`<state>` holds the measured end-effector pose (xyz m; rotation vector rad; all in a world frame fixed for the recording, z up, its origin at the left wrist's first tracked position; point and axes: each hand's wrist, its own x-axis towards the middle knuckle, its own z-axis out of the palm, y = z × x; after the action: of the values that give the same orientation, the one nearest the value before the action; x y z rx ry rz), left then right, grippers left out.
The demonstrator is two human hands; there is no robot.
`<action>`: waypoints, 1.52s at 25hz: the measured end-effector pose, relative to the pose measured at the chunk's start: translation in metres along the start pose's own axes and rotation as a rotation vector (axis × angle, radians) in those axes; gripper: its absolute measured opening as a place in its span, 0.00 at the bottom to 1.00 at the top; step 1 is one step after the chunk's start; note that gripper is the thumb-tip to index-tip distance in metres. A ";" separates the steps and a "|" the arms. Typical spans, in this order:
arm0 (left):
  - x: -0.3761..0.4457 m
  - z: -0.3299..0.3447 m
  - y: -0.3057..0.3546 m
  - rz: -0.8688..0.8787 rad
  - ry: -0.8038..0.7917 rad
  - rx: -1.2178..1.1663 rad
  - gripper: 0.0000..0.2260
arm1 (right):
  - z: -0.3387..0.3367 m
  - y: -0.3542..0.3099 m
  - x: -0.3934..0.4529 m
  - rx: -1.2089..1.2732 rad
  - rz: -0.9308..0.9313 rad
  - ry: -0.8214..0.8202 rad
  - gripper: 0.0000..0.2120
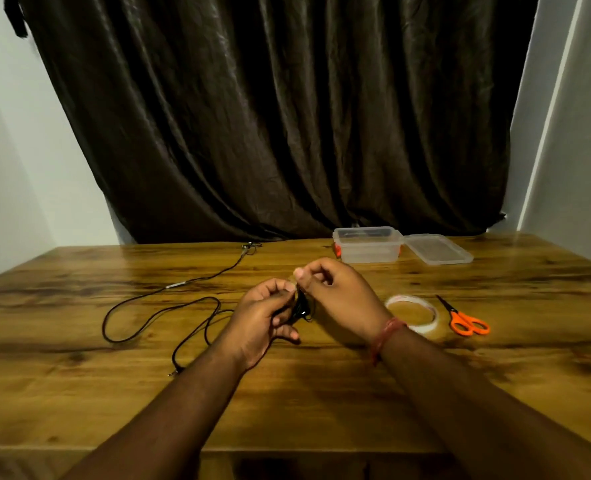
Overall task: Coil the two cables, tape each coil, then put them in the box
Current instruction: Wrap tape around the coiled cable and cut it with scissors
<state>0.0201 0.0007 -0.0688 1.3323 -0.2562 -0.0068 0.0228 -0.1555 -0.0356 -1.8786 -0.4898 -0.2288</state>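
Over the middle of the wooden table (321, 393), my left hand (262, 317) grips a small black coil of cable (302, 308). My right hand (335, 292) pinches the top of that coil with thumb and fingers. A second black cable (155, 313) lies loose on the table to the left, looping from a jack plug near the front up to connectors at the back edge. The clear plastic box (368, 245) stands open at the back right, with its lid (437, 249) beside it. A roll of clear tape (413, 311) lies just right of my right wrist.
Orange-handled scissors (463, 317) lie right of the tape roll. A dark curtain (287, 116) hangs behind the table, with white walls at both sides. The table's front edge runs below my forearms.
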 end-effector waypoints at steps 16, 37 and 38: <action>-0.001 0.000 0.001 0.006 -0.043 -0.118 0.02 | -0.008 0.028 0.001 0.600 0.109 -0.194 0.04; -0.004 0.007 0.002 -0.027 -0.050 -0.029 0.11 | -0.011 0.022 0.001 0.668 0.232 0.032 0.06; -0.005 0.007 0.002 -0.024 -0.059 -0.001 0.11 | -0.008 0.022 0.001 0.672 0.219 -0.005 0.05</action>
<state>0.0139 -0.0049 -0.0664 1.3352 -0.2899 -0.0671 0.0340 -0.1692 -0.0509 -1.2581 -0.3065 0.0843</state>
